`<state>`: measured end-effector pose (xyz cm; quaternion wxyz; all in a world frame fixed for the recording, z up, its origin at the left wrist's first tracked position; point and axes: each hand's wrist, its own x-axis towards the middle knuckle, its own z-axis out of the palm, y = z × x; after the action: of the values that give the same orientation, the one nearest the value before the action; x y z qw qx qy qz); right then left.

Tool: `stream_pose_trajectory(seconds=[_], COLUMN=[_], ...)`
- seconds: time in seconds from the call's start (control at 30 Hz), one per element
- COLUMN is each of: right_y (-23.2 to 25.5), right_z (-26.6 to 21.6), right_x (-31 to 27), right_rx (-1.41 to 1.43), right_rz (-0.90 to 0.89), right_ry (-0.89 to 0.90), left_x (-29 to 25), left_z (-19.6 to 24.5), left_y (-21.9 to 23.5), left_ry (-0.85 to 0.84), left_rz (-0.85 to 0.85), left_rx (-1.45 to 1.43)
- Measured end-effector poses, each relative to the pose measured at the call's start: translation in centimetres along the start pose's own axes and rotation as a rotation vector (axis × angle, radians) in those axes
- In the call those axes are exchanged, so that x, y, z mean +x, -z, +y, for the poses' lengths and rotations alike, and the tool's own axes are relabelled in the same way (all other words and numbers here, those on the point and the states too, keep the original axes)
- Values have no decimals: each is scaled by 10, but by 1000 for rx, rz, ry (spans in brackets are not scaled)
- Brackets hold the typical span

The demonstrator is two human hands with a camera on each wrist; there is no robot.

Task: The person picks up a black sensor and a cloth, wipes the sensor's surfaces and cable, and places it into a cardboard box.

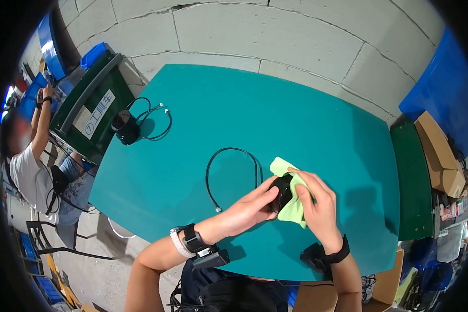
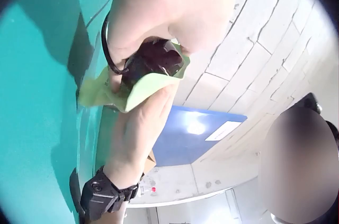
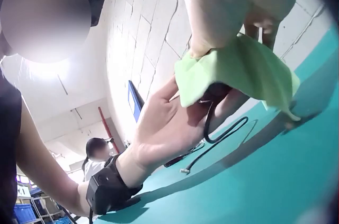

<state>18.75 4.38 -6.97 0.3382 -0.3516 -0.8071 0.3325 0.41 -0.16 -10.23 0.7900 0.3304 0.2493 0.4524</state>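
My left hand (image 1: pixel 244 212) grips a glossy black rounded device (image 1: pixel 282 192) over the front middle of the table. A thin black cable (image 1: pixel 234 149) runs from the device, loops over the tabletop and ends in a small pale plug. With its thumb and fingers, my right hand (image 1: pixel 320 208) holds a light green cloth (image 1: pixel 294 208) against the device's right side. In the left wrist view the cloth (image 2: pixel 143 89) wraps the lower side of the dark shiny device (image 2: pixel 156 57). The right wrist view shows the cloth (image 3: pixel 241 70) draped over the device, hiding most of it.
A second black device (image 1: pixel 125 127) with a coiled cable stands at the green table's (image 1: pixel 275 114) left edge. Beyond it are a dark green tool cart (image 1: pixel 96 112) and a seated person (image 1: pixel 34 161). Cardboard boxes (image 1: pixel 437 156) stand at the right, a block wall behind.
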Motion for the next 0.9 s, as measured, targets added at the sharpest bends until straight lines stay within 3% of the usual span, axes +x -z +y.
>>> stream_pose_trajectory(seconds=[0.1, 0.17, 0.37, 0.43, 0.57, 0.7, 0.83, 0.9], right_y=[-8, -16, -2, 3, -7, -9, -9, -1], right_z=[-2, -16, -4, -4, -16, -16, -8, -13], right_x=[0, 1, 3, 5, 2, 2, 4, 3], right_rx=[-21, -96, -143, -61, -139, -231, -154, 138], right_rz=[40, 123, 18, 34, 21, -2, 80, 59], right_ry=[25, 182, 188, 145, 298, 312, 248, -99], left_x=[0, -1, -3, -2, -2, -4, -2, -5], left_z=[2, 2, 0, 3, -5, -21, -15, -6], left_y=[-2, -3, -3, -10, -2, 6, -4, -12], left_ry=[-5, -72, 73, 51, -80, 48, 9, -21], left_rz=[-12, 24, -21, 15, 13, -12, 27, 9], left_rx=[-7, -76, 92, 18, 53, 208, 306, 259])
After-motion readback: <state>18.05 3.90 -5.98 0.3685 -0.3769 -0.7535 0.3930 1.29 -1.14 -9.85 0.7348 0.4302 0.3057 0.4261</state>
